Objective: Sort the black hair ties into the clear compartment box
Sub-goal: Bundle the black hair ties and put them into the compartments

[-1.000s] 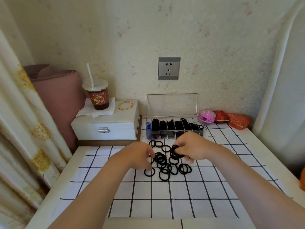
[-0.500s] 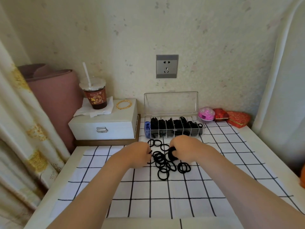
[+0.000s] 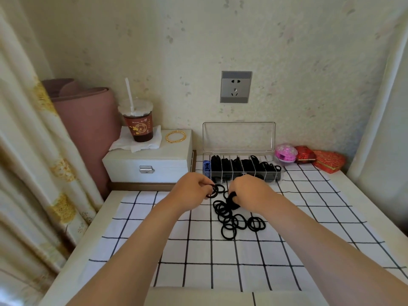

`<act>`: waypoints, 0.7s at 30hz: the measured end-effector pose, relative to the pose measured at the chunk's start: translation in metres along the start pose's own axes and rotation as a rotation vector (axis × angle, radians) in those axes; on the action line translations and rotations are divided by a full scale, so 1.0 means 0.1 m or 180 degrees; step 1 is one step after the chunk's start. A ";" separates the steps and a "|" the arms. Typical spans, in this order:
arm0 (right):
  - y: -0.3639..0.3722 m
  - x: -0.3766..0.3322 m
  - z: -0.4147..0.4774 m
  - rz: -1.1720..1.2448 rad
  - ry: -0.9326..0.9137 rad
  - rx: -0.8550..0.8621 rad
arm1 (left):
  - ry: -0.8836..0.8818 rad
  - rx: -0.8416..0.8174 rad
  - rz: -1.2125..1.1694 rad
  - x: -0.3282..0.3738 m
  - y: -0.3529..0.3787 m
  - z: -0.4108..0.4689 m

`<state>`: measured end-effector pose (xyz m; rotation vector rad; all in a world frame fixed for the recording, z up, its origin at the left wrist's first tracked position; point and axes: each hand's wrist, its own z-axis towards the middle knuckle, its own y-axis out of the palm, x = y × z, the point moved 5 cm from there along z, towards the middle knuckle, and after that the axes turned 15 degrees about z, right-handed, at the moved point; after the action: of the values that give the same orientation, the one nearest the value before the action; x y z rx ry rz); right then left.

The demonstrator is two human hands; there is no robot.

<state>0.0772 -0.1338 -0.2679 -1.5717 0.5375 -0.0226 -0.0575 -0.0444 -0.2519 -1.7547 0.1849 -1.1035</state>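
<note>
A loose pile of black hair ties [image 3: 234, 219] lies on the checked cloth in the middle of the table. Behind it stands the clear compartment box [image 3: 240, 171] with its lid up; several of its compartments hold black ties. My left hand [image 3: 192, 191] pinches a single black tie [image 3: 213, 192] at the pile's far left edge. My right hand [image 3: 251, 192] is closed around a bunch of black ties [image 3: 233, 198] just in front of the box.
A white jewellery box [image 3: 150, 164] with a drink cup [image 3: 138, 122], a napkin and gold bangles [image 3: 175, 136] stands at the back left. A pink trinket [image 3: 286, 152] and red boxes [image 3: 329, 161] sit right of the clear box. Curtain hangs at left.
Both hands have moved away from me toward the clear box. My left hand now pinches a tie at the pile's far edge; my right still holds its bunch.
</note>
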 end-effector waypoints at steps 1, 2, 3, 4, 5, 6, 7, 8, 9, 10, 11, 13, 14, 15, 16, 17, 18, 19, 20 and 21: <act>0.01 0.01 0.00 -0.0021 -0.0011 -0.0004 | -0.0039 0.0017 -0.0108 0.00 0.00 -0.01; 0.02 0.02 -0.01 -0.0044 -0.0027 -0.0025 | -0.0079 0.0044 -0.0202 0.00 0.00 -0.01; 0.02 0.04 -0.03 -0.0049 -0.0064 -0.0027 | -0.0132 0.0078 -0.0293 0.00 0.01 -0.02; 0.01 0.05 -0.06 0.0016 -0.0107 -0.0011 | -0.0193 0.0119 -0.0386 -0.01 0.01 -0.02; -0.02 0.06 -0.08 0.0201 -0.0148 0.0034 | -0.0260 0.0167 -0.0480 -0.01 0.00 -0.03; -0.08 0.07 -0.11 0.0503 -0.0168 0.0124 | -0.0324 0.0246 -0.0559 -0.01 -0.01 -0.03; -0.14 0.09 -0.13 0.0940 -0.0112 0.0236 | -0.0383 0.0360 -0.0590 -0.02 -0.02 -0.03; -0.21 0.09 -0.16 0.1489 0.0001 0.0317 | -0.0425 0.0490 -0.0545 -0.03 -0.03 -0.03; -0.26 0.09 -0.20 0.2076 0.0117 0.0352 | -0.0460 0.0608 -0.0476 -0.03 -0.04 -0.03; -0.31 0.07 -0.24 0.2645 0.0197 0.0346 | -0.0487 0.0704 -0.0448 -0.02 -0.05 -0.03; -0.35 0.04 -0.27 0.3138 0.0214 0.0304 | -0.0507 0.0757 -0.0501 -0.01 -0.04 -0.03; -0.39 -0.04 -0.34 0.3824 0.0131 0.0113 | -0.0510 0.0621 -0.0973 0.03 0.01 -0.02; -0.39 -0.08 -0.37 0.4013 0.0098 0.0016 | -0.0512 0.0414 -0.1315 0.07 0.05 -0.03; -0.38 -0.09 -0.38 0.4104 0.0110 -0.0030 | -0.0513 0.0156 -0.1639 0.13 0.10 -0.05; -0.38 -0.08 -0.39 0.4120 0.0160 -0.0014 | -0.0484 -0.0076 -0.1880 0.18 0.14 -0.06; -0.37 -0.06 -0.39 0.4067 0.0226 0.0052 | -0.0442 -0.0247 -0.2053 0.23 0.17 -0.08; -0.37 -0.04 -0.40 0.3956 0.0315 0.0164 | -0.0401 -0.0371 -0.2206 0.27 0.20 -0.08; -0.37 0.00 -0.39 0.3793 0.0419 0.0308 | -0.0394 -0.0465 -0.2368 0.29 0.21 -0.09; -0.38 0.02 -0.40 0.3608 0.0509 0.0456 | -0.0418 -0.0546 -0.2530 0.31 0.23 -0.08; -0.39 0.05 -0.40 0.3438 0.0566 0.0590 | -0.0443 -0.0618 -0.2688 0.32 0.24 -0.08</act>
<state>0.0803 -0.1738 -0.2292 -0.9452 1.4194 0.5916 -0.0369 -0.0800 -0.2519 -2.1386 -0.6096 -1.5720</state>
